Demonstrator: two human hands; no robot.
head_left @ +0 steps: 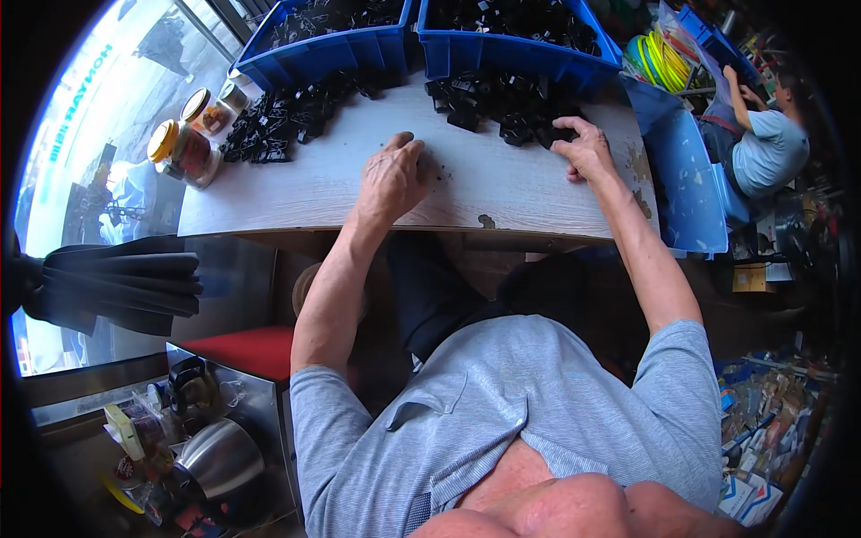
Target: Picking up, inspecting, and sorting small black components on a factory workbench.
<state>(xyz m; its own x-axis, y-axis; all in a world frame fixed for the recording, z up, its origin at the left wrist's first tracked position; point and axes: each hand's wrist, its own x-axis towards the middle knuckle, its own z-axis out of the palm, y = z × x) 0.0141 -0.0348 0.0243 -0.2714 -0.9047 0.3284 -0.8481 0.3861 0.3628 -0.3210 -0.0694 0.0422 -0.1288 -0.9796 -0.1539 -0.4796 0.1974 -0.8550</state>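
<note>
Two heaps of small black plastic parts lie on the pale wood-grain table point(314, 197). My right hand point(587, 152) reaches to the near edge of the right heap point(502, 108). Its thumb and index finger curl around a black plastic part there, which shows only in part. Nearer the middle of the table, my left hand point(393, 179) rests with its fingers curled in. Whatever it may hold is hidden by the hand. The left heap point(287, 117) lies beyond it, toward the jars.
Two blue bins point(327, 49) point(520, 56) full of black parts stand along the back. Lidded jars point(184, 154) line the left edge. Another blue bin point(691, 184) stands right of the table, near a yellow cable coil point(662, 63) and a seated person point(767, 148). A steel pot point(220, 457) sits lower left.
</note>
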